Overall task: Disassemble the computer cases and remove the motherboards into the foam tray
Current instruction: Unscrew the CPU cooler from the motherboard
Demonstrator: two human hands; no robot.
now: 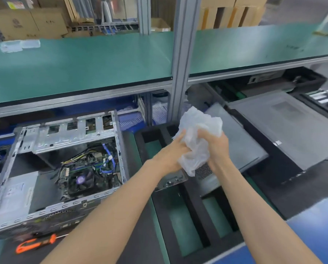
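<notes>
Computer case lies on its side at left, open face up, long axis running from near-left toward the far shelf. Motherboard sits inside, fan and blue cable showing. Foam tray, black, just right of it. Left hand and right hand, fingers curled, both grip a crumpled plastic bag above the tray. Orange-handled screwdriver lies in front of the case. Closed grey case at right.

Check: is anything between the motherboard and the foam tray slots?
Yes. Both hands, left and right, grip a crumpled plastic bag above the foam tray. The motherboard sits inside the open case, cables attached.
</notes>
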